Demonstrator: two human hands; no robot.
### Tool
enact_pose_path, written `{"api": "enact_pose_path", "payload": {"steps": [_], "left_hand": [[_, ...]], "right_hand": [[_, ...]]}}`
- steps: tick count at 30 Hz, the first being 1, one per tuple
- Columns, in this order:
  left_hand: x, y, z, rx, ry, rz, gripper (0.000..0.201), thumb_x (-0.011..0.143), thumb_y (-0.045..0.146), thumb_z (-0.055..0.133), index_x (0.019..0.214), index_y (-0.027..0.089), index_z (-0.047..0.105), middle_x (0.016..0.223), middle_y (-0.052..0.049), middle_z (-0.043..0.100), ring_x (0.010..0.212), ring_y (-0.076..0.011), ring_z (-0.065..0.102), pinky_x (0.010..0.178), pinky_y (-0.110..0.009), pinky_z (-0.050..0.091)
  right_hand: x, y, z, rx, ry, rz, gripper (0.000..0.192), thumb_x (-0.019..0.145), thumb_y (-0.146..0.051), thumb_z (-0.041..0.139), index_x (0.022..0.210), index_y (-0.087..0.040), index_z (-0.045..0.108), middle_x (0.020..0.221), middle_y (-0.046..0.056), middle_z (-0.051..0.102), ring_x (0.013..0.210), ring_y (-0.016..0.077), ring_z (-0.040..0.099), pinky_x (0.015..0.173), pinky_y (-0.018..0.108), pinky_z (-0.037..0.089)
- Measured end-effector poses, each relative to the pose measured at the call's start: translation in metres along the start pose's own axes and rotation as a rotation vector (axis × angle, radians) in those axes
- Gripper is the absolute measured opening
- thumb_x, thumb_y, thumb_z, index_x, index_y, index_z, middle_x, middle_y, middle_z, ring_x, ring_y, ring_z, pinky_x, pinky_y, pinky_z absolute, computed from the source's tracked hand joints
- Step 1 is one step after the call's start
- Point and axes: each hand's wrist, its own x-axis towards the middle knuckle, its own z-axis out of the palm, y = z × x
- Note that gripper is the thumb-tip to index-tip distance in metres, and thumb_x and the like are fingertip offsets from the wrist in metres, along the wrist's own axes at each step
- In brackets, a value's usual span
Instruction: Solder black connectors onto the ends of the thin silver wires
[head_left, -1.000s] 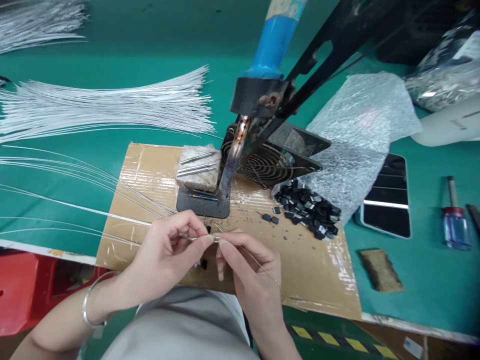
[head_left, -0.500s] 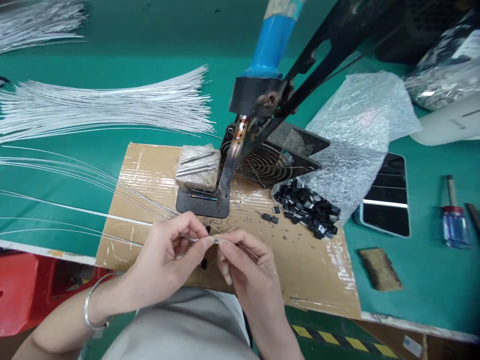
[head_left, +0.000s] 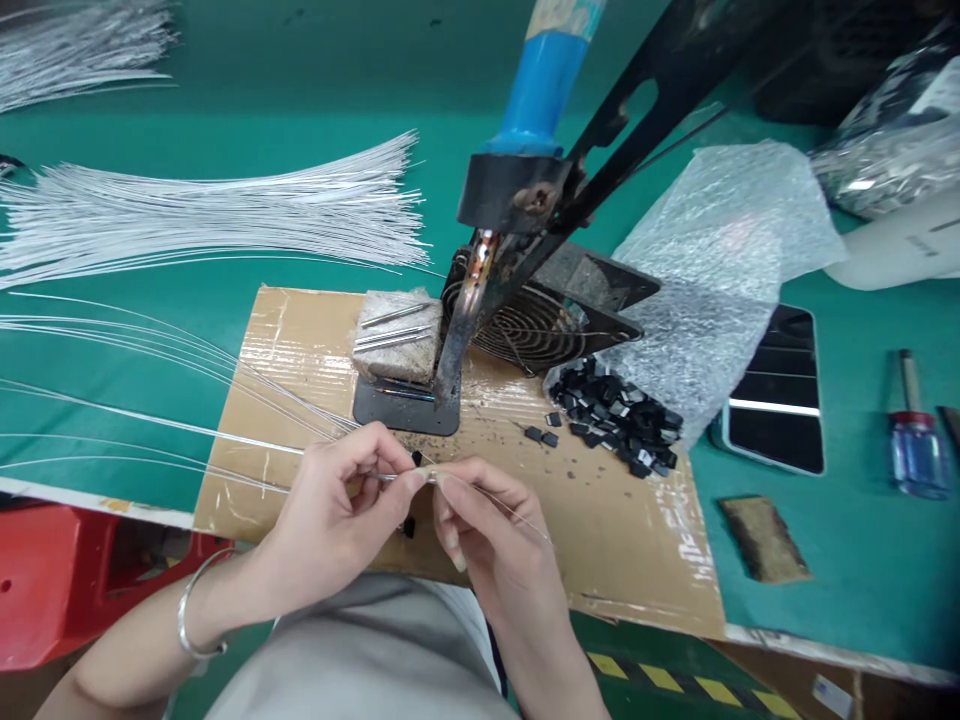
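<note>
Over the front of a cardboard sheet (head_left: 622, 540), my two hands meet fingertip to fingertip. My left hand (head_left: 349, 515) pinches a thin metal tube (head_left: 385, 477) between thumb and forefinger. A fine wire (head_left: 517, 513) runs out past my right hand (head_left: 495, 525), which is closed in a pinch on it. Where the wire and tube meet is hidden by my fingertips. Several long white wires (head_left: 247, 370) stretch leftward from near my left hand. Small black pieces (head_left: 409, 525) lie on the cardboard just beneath the fingers.
A soldering iron (head_left: 540, 90) in a black stand rises beyond my hands, above a fibrous block (head_left: 394, 355) bearing metal rods. Behind it sits a fan (head_left: 532, 320). Black chips (head_left: 615, 415) spill from bubble wrap (head_left: 720, 250). A phone (head_left: 776, 400) and a wire bundle (head_left: 217, 215) flank the cardboard.
Both hands keep nearly the same place and grip. The fine wire at the right has shifted very slightly, and the whole view has moved a little.
</note>
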Motion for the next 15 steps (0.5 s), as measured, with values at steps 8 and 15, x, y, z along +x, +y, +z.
{"api": "enact_pose_path", "payload": {"steps": [8, 15], "left_hand": [[-0.003, -0.01, 0.011, 0.037, 0.127, 0.136, 0.017, 0.098, 0.026, 0.061, 0.083, 0.019, 0.061, 0.066, 0.001, 0.061, 0.057, -0.0116, 0.054, 0.05, -0.023, 0.039], [-0.001, -0.01, 0.014, -0.035, 0.14, 0.097, 0.018, 0.098, 0.026, 0.061, 0.082, 0.02, 0.061, 0.063, 0.002, 0.058, 0.056, -0.011, 0.051, 0.049, -0.023, 0.038]], "right_hand": [[-0.001, 0.002, 0.006, 0.031, 0.022, -0.019, 0.019, 0.076, -0.039, 0.087, 0.072, -0.022, 0.081, 0.053, -0.005, 0.056, 0.04, 0.0046, 0.041, 0.036, 0.015, 0.037], [0.0, 0.004, 0.008, 0.05, 0.014, -0.038, 0.017, 0.076, -0.039, 0.088, 0.076, -0.023, 0.083, 0.055, -0.004, 0.059, 0.041, 0.0044, 0.044, 0.038, 0.015, 0.041]]}}
